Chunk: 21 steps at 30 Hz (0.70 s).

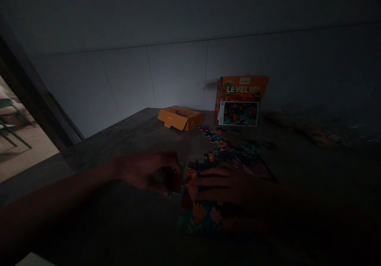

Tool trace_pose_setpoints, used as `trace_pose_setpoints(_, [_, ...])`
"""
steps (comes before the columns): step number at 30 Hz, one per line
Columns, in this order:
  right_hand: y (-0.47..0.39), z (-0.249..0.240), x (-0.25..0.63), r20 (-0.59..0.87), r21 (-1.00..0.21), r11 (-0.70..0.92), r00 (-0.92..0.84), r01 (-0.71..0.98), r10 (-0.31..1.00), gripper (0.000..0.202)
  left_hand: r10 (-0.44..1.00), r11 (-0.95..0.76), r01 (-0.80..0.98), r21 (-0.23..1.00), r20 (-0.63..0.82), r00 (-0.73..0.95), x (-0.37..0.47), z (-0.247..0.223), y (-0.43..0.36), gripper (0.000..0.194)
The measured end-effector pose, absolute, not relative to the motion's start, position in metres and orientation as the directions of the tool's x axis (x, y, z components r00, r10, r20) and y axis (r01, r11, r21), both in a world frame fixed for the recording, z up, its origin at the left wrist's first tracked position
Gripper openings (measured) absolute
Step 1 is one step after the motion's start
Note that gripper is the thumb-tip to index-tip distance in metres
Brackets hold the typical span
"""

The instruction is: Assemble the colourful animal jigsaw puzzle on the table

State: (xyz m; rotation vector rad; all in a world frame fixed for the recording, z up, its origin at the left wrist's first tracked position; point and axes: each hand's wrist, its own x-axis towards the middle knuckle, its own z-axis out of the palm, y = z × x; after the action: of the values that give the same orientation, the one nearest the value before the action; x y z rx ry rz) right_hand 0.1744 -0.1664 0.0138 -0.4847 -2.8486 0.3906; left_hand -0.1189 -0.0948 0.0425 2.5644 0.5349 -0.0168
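A partly joined jigsaw puzzle [198, 212] with colourful plant shapes lies on the dark grey table. At its left edge my left hand [145, 172] is curled, thumb and fingers closed round a puzzle piece [177, 189]; dim light blurs the piece's outline. My right hand [226, 186] lies flat on the puzzle with its fingers stretched out, covering part of the picture. Beyond the hands, loose or loosely joined puzzle pieces [220, 143] spread toward the back of the table.
An orange box [181, 117] with an open flap lies at the back of the table [127, 133]. To its right stands an orange "LEVEL UP!" box [242, 89], a picture card [239, 114] leaning on it. A crumpled, clear-looking bag [321, 133] lies at the right. A wall [175, 75] rises behind.
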Motion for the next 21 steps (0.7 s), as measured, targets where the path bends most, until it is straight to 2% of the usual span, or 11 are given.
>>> trace_pose_setpoints(6, [-0.167,0.013,0.174,0.157,-0.282,0.911,-0.922,0.302,0.354,0.054,0.364,-0.743,0.331,0.582,-0.064,0.929,-0.122,0.032,-0.092,0.049])
trace_pose_setpoints(11, [-0.166,0.012,0.174,0.201,-0.294,0.912,-0.914,0.286,0.352,0.054,0.361,-0.696,0.285,0.659,-0.022,0.932,-0.122,0.026,-0.092,0.051])
trace_pose_setpoints(21, [-0.164,0.009,0.175,0.190,-0.279,0.914,-0.916,0.295,0.354,0.056,0.391,-0.737,0.339,0.585,-0.040,0.919,-0.117,0.028,-0.092,0.049])
